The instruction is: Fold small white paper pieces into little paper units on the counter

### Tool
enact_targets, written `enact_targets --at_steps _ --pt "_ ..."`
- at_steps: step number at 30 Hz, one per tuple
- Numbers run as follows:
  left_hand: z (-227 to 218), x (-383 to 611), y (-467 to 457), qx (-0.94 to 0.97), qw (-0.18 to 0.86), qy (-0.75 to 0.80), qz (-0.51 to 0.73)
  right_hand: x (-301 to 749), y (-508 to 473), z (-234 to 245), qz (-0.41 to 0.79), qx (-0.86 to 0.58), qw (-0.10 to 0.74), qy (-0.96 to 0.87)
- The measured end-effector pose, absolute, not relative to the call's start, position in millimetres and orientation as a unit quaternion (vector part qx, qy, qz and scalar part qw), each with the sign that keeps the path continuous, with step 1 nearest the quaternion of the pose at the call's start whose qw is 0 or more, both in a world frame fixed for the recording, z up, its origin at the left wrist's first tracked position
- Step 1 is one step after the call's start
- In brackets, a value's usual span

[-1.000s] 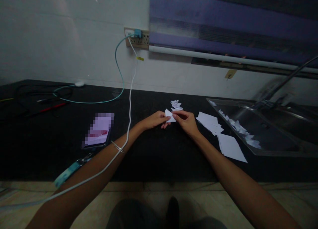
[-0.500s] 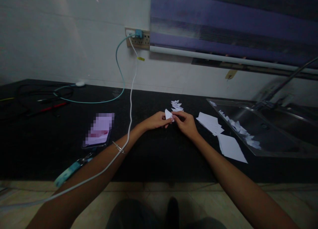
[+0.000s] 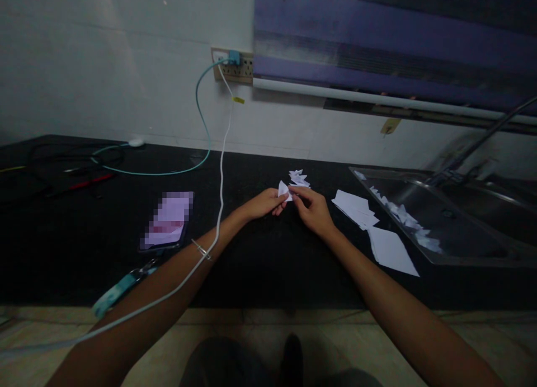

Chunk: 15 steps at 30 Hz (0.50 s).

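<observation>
My left hand (image 3: 263,203) and my right hand (image 3: 312,209) meet over the black counter (image 3: 251,253) and both pinch one small folded white paper piece (image 3: 284,190). Their fingertips are closed on it from either side. Just behind the hands lies a little pile of folded white paper pieces (image 3: 298,178). To the right of my right hand rests a stack of white paper sheets (image 3: 354,207), and a single larger white sheet (image 3: 392,251) lies nearer the counter's front edge.
A phone (image 3: 166,221) with a lit screen lies left of my left arm. A white cable (image 3: 220,169) and a teal cable (image 3: 197,104) run from a wall socket (image 3: 232,65). A steel sink (image 3: 444,219) holding paper scraps is at right. Dark wires (image 3: 62,169) lie far left.
The paper piece between my fingers has got smaller as it was folded, and both hands have shifted slightly away from me.
</observation>
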<state>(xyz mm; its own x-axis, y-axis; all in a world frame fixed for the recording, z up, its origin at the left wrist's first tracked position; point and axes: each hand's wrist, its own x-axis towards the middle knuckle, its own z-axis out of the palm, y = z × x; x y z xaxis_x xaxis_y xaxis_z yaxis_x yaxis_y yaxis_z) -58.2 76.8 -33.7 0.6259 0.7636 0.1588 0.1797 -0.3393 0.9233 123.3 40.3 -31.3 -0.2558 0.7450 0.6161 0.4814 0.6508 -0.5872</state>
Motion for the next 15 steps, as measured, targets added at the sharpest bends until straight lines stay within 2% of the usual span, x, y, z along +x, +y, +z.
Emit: enact_targets --at_steps 10,15 --pt "-34.3 -59.2 75.9 0.805 0.381 0.335 0.308 123.1 40.5 -34.6 0.057 -0.340 0.402 -0.848" --pt "-37.1 -57.3 74.6 0.791 0.353 0.367 0.339 122.7 39.4 -33.9 0.042 -0.355 0.411 -0.839"
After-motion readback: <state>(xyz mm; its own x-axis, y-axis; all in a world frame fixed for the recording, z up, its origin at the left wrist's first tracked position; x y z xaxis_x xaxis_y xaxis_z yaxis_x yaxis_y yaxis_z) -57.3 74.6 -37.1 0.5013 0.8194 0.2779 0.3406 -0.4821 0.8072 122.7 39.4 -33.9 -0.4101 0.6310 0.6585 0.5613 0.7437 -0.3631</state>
